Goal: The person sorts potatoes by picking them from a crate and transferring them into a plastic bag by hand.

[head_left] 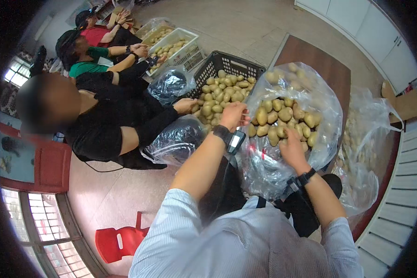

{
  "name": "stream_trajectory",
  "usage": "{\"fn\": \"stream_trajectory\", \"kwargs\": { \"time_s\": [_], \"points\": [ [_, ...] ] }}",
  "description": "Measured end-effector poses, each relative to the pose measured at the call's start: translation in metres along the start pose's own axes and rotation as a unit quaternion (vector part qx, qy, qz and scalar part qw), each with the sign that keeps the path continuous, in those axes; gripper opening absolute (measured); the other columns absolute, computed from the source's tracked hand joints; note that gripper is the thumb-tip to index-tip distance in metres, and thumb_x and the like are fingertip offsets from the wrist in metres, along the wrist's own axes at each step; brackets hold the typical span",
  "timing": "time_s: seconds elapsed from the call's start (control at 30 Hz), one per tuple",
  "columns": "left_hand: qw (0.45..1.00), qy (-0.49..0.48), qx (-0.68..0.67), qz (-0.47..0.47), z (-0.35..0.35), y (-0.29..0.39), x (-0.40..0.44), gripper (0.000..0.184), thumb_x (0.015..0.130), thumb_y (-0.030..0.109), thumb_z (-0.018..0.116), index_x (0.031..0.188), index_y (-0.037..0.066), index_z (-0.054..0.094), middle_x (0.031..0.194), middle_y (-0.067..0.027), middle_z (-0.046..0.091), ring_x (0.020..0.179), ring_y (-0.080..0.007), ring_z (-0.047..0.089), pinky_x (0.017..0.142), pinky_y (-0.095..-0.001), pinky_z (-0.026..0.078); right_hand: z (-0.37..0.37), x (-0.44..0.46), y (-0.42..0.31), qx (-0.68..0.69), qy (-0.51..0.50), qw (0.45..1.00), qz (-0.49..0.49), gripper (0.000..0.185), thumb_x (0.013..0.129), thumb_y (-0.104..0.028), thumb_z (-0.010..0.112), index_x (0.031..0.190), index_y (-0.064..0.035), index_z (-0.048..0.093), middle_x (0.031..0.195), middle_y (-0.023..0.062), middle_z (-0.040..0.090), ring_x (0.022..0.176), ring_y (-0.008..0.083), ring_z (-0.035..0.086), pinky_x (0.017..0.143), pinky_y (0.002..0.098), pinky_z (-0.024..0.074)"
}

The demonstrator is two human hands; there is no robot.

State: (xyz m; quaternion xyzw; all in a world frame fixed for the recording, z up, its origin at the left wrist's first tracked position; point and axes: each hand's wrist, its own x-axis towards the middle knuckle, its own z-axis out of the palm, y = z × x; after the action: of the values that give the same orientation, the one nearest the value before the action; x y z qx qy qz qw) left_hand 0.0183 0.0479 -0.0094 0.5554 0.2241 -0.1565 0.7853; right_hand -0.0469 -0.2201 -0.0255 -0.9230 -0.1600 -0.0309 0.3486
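A clear plastic bag (pixel 326 111) stands open in front of me, holding many oval, greenish-brown kiwifruit (pixel 273 116). My right hand (pixel 293 149) reaches into it, fingers curled at a kiwifruit (pixel 281 131) among the others; the fingertips are partly hidden. Between the bag and a black crate (pixel 238 64), my left hand (pixel 235 116) hangs with loosely bent fingers and shows nothing in them. More kiwifruit (pixel 222 92) fill that crate. I wear a dark band with a small device on each wrist.
A co-worker in black (pixel 102 116) rests a hand on the crate's kiwifruit. Two more people sit beyond, by white crates (pixel 190 39). Black plastic bags (pixel 176 139) lie left of me. A brown table (pixel 310 51), another clear bag (pixel 356 153) and a red chair (pixel 120 243) stand around.
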Motion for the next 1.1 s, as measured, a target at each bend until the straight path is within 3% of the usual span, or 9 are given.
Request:
{"fn": "stream_trajectory", "kwargs": {
  "time_s": [0.2, 0.33, 0.4, 0.63, 0.77, 0.83, 0.93, 1.0, 1.1],
  "points": [
    [0.995, 0.011, 0.102, -0.006, 0.011, 0.003, -0.006, 0.02, 0.089, 0.021, 0.054, 0.102, 0.004, 0.052, 0.086, -0.0061, 0.058, 0.062, -0.0162, 0.058, 0.053, -0.0313, 0.051, 0.016, 0.013, 0.0, -0.083, -0.025, 0.996, 0.0, 0.051, 0.076, -0.004, 0.058, 0.125, -0.0077, 0.045, 0.13, 0.0192, 0.045, 0.104, 0.04, 0.055, 0.084, 0.0459, 0.0488],
    [0.991, -0.002, 0.136, -0.007, 0.02, 0.001, -0.004, 0.021, 0.089, 0.023, 0.055, 0.101, 0.005, 0.054, 0.085, -0.0057, 0.06, 0.06, -0.0146, 0.06, 0.052, -0.0299, 0.051, 0.021, 0.017, 0.014, -0.077, -0.015, 0.997, -0.02, 0.048, 0.075, -0.003, 0.059, 0.122, -0.0085, 0.049, 0.126, 0.0181, 0.047, 0.108, 0.0378, 0.053, 0.088, 0.0424, 0.0462],
    [0.99, -0.009, 0.14, -0.011, 0.023, 0.0, -0.005, 0.021, 0.089, 0.023, 0.055, 0.1, 0.005, 0.054, 0.085, -0.0056, 0.061, 0.06, -0.0145, 0.06, 0.052, -0.03, 0.051, 0.024, 0.018, 0.019, -0.12, -0.01, 0.991, -0.052, 0.047, 0.075, -0.001, 0.056, 0.121, -0.0101, 0.05, 0.128, 0.0158, 0.047, 0.093, 0.0383, 0.06, 0.077, 0.0457, 0.0505],
    [0.984, -0.026, 0.174, -0.017, 0.022, 0.0, -0.006, 0.021, 0.089, 0.025, 0.055, 0.099, 0.006, 0.054, 0.085, -0.0055, 0.061, 0.061, -0.015, 0.061, 0.052, -0.0301, 0.051, 0.018, 0.022, 0.019, -0.127, -0.06, 0.99, 0.001, 0.047, 0.073, 0.0, 0.057, 0.118, -0.0096, 0.047, 0.118, 0.016, 0.049, 0.091, 0.0384, 0.06, 0.076, 0.0456, 0.0504],
    [0.987, -0.031, 0.154, -0.029, 0.022, 0.0, -0.008, 0.02, 0.089, 0.025, 0.054, 0.097, 0.006, 0.054, 0.087, -0.0056, 0.06, 0.062, -0.0156, 0.061, 0.054, -0.0303, 0.051, 0.017, 0.016, 0.027, -0.029, -0.015, 0.999, 0.024, 0.047, 0.071, 0.0, 0.056, 0.117, -0.0066, 0.045, 0.117, 0.0187, 0.049, 0.096, 0.0413, 0.056, 0.082, 0.0473, 0.0473],
    [0.985, -0.04, 0.166, -0.037, 0.023, 0.001, -0.007, 0.027, 0.091, 0.026, 0.056, 0.107, 0.005, 0.05, 0.089, -0.0063, 0.058, 0.069, -0.0169, 0.062, 0.059, -0.0309, 0.051, 0.016, 0.015, 0.028, 0.0, 0.016, 1.0, 0.021, 0.046, 0.071, 0.001, 0.055, 0.116, -0.0053, 0.045, 0.116, 0.0198, 0.049, 0.099, 0.0421, 0.055, 0.084, 0.0473, 0.0461],
    [0.983, -0.056, 0.17, -0.033, 0.026, 0.0, -0.008, 0.028, 0.09, 0.027, 0.057, 0.107, 0.005, 0.05, 0.09, -0.0067, 0.058, 0.069, -0.0179, 0.062, 0.06, -0.0314, 0.052, 0.016, 0.014, 0.022, 0.06, 0.052, 0.997, 0.016, 0.047, 0.071, 0.0, 0.056, 0.117, -0.0038, 0.046, 0.113, 0.0213, 0.052, 0.104, 0.0404, 0.053, 0.088, 0.0449, 0.0446],
    [0.981, -0.069, 0.176, -0.041, 0.029, -0.002, -0.009, 0.028, 0.09, 0.027, 0.056, 0.107, 0.005, 0.052, 0.089, -0.0062, 0.058, 0.07, -0.0178, 0.063, 0.059, -0.0311, 0.052, 0.018, 0.014, 0.014, 0.164, 0.041, 0.982, 0.079, 0.05, 0.07, 0.0, 0.058, 0.119, -0.0031, 0.046, 0.11, 0.0214, 0.056, 0.104, 0.0378, 0.055, 0.09, 0.0417, 0.0448],
    [0.978, -0.081, 0.184, -0.053, 0.033, -0.003, -0.013, 0.029, 0.09, 0.029, 0.054, 0.107, 0.005, 0.054, 0.087, -0.0051, 0.059, 0.071, -0.0177, 0.064, 0.059, -0.0306, 0.052, 0.022, 0.022, -0.001, 0.257, 0.016, 0.955, 0.148, 0.053, 0.074, -0.002, 0.063, 0.123, -0.0025, 0.044, 0.104, 0.0161, 0.059, 0.097, 0.0267, 0.06, 0.084, 0.036, 0.0479]
  ]
}}
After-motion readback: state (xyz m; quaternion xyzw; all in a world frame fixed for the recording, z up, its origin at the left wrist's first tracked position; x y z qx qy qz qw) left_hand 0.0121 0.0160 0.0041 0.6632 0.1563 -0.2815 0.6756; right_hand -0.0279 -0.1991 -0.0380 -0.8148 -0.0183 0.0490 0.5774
